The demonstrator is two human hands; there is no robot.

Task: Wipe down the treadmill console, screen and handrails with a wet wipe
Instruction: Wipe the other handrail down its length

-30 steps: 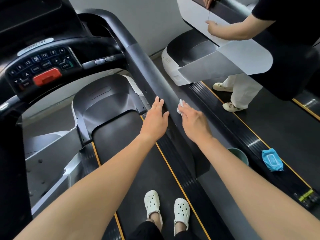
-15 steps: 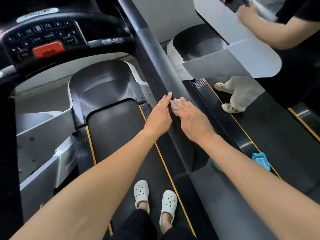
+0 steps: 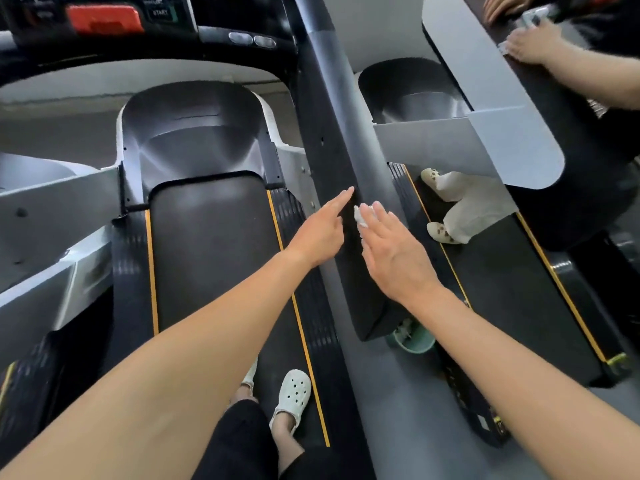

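The dark right handrail (image 3: 341, 109) of my treadmill runs from the top centre down to its end near the middle. My left hand (image 3: 320, 233) rests on the rail's left side, fingers stretched forward and apart, holding nothing. My right hand (image 3: 391, 251) lies on the rail's right side with a small crumpled white wet wipe (image 3: 362, 216) pressed under its fingertips. The console (image 3: 104, 19), with a red stop button and a START key, shows at the top left edge; the screen is out of view.
The black belt (image 3: 207, 254) lies below, my feet in white clogs (image 3: 294, 393) on it. A green bucket (image 3: 412, 341) sits on the floor under the rail end. Another person (image 3: 533, 46) works on the neighbouring treadmill at right, legs beside its belt.
My view has tilted down and closer. Both hands stay on the right handrail; the right hand with the wipe has slid slightly along it, and the left hand's fingers stretch further forward.
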